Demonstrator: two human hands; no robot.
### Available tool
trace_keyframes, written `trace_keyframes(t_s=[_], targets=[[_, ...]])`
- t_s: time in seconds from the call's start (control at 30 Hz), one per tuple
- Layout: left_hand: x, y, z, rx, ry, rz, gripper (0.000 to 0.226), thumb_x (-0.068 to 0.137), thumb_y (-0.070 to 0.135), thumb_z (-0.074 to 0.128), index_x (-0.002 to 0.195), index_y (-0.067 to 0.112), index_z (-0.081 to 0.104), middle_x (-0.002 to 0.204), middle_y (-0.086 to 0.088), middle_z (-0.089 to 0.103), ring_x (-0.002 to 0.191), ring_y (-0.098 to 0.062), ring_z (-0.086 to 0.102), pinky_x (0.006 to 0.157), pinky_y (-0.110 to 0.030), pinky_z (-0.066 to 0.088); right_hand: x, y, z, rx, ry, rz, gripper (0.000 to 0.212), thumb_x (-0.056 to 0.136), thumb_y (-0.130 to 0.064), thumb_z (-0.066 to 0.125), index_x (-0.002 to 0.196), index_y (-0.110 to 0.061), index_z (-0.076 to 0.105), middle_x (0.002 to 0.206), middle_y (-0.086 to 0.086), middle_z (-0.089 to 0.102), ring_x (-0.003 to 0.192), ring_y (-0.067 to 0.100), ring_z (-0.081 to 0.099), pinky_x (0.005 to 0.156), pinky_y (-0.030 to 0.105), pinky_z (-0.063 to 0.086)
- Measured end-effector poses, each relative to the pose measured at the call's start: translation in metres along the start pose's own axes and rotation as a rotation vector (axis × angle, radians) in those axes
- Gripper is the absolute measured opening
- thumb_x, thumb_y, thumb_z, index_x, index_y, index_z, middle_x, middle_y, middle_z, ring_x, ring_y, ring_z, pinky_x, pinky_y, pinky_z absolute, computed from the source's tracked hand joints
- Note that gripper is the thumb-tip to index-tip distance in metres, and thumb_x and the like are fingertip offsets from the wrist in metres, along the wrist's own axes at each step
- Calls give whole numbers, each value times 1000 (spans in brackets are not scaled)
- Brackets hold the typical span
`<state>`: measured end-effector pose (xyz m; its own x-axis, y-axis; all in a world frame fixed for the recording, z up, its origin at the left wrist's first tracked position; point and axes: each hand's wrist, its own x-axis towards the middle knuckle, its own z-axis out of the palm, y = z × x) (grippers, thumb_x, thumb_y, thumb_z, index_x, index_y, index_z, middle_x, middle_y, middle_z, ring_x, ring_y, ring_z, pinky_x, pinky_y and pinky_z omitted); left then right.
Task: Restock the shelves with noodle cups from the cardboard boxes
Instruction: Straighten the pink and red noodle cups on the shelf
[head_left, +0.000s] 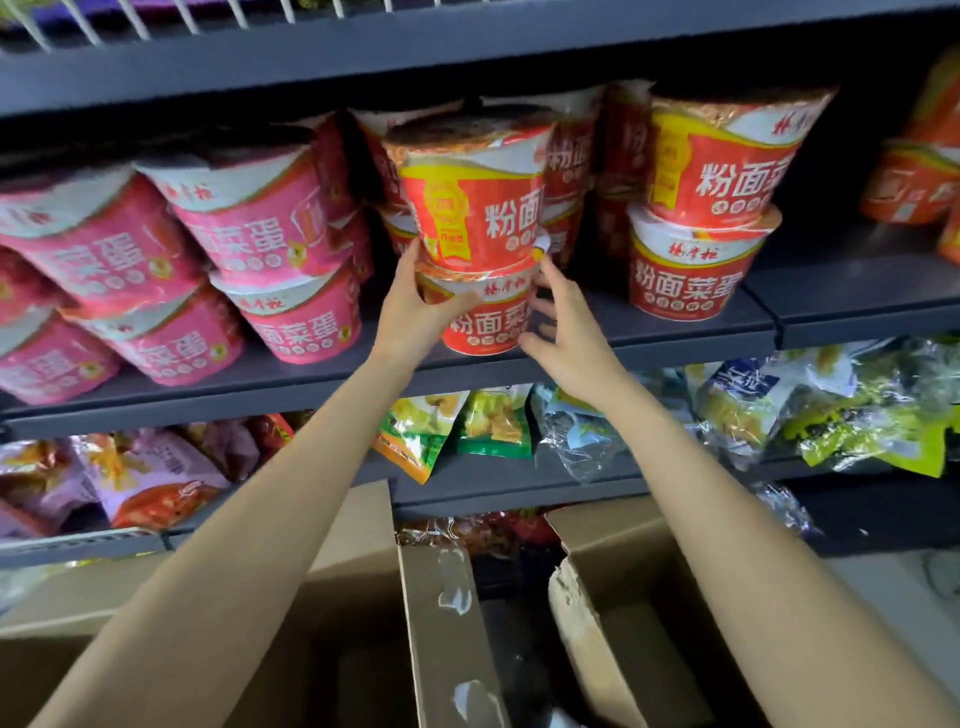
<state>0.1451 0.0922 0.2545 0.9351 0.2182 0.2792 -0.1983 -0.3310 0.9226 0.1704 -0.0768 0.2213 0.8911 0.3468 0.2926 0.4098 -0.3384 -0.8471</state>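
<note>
Two red noodle cups are stacked at the front edge of the dark shelf (675, 338). The lower red cup (491, 319) rests on the shelf, and the upper red cup (467, 208) sits on top of it. My left hand (415, 306) grips the lower cup's left side, thumb across its front. My right hand (563, 332) touches the stack's right side with fingers spread. More red cups (696, 260) stand stacked to the right, pink cups (249, 234) to the left. Two open cardboard boxes (447, 613) sit below my arms.
The shelf above (415, 47) hangs low over the cup tops. Snack bags (493, 426) fill the lower shelf, with more bags (857, 405) at the right. Orange cups (909, 182) stand at the far right. A gap of bare shelf lies between the held stack and the right stack.
</note>
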Motion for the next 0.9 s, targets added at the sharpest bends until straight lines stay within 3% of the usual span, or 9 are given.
trace_keyframes(t_s=[0.1, 0.17, 0.23, 0.33, 0.4, 0.47, 0.63, 0.73, 0.9], targets=[[-3, -10, -29, 102, 20, 3, 76, 82, 23, 72, 146, 21, 30, 131, 12, 48, 115, 2, 42, 90, -12, 40, 15, -12, 19, -39, -40, -14, 87, 90, -12, 62, 153, -24, 4, 147, 4, 25, 135, 18, 35, 110, 41, 36], [-3, -16, -42, 234, 32, 23, 75, 83, 23, 72, 145, 20, 31, 140, 5, 46, 122, -4, 41, 102, -29, 41, 21, -19, 29, -36, -22, 9, 82, 89, -16, 64, 152, -22, 13, 145, 5, 29, 132, 18, 38, 109, 40, 37], [-2, -22, -52, 356, 75, 64, 71, 82, 24, 71, 143, 18, 35, 141, -1, 46, 126, -14, 45, 103, -38, 42, 26, -24, 35, -9, 62, 19, 71, 88, -17, 66, 146, -17, 24, 143, 7, 32, 128, 16, 38, 108, 39, 37], [-7, -28, -52, 449, 115, 120, 67, 84, 22, 68, 143, 15, 36, 140, -7, 44, 124, -20, 48, 101, -37, 44, 34, -27, 37, 87, 158, 64, 77, 89, -16, 66, 148, -15, 17, 152, 6, 24, 136, 15, 28, 113, 31, 26], [-9, -30, -49, 440, 84, 138, 72, 84, 22, 67, 146, 15, 30, 145, -7, 41, 130, -19, 43, 104, -37, 41, 37, -30, 39, 179, 64, 106, 88, 88, -12, 65, 151, -18, 3, 155, 2, 20, 136, 9, 25, 109, 26, 25], [-4, -35, -50, 412, 37, 126, 79, 83, 22, 67, 149, 18, 24, 151, -5, 35, 137, -20, 36, 108, -39, 38, 37, -30, 47, 212, -3, 89, 97, 85, -8, 68, 151, -22, -2, 149, -4, 28, 127, 2, 31, 106, 24, 33], [8, -46, -67, 465, 32, 96, 84, 82, 25, 66, 150, 14, 19, 151, -5, 36, 138, -21, 35, 107, -45, 38, 30, -29, 73, 98, 104, 54, 94, 82, -11, 69, 151, -23, 6, 150, 0, 29, 136, 13, 33, 110, 42, 37], [3, -47, -66, 480, 55, 150, 72, 83, 25, 63, 146, 15, 30, 146, -5, 43, 135, -21, 39, 105, -44, 41, 30, -32, 79, 97, 197, 28, 87, 84, -16, 68, 151, -21, 13, 146, 2, 35, 135, 16, 36, 109, 43, 38], [4, -40, -62, 415, -20, 123, 73, 84, 25, 65, 146, 17, 27, 148, -2, 41, 135, -21, 40, 102, -36, 42, 30, -40, 79, -63, 274, 31, 79, 87, -20, 65, 150, -22, 17, 144, 2, 38, 130, 17, 42, 103, 39, 42]])
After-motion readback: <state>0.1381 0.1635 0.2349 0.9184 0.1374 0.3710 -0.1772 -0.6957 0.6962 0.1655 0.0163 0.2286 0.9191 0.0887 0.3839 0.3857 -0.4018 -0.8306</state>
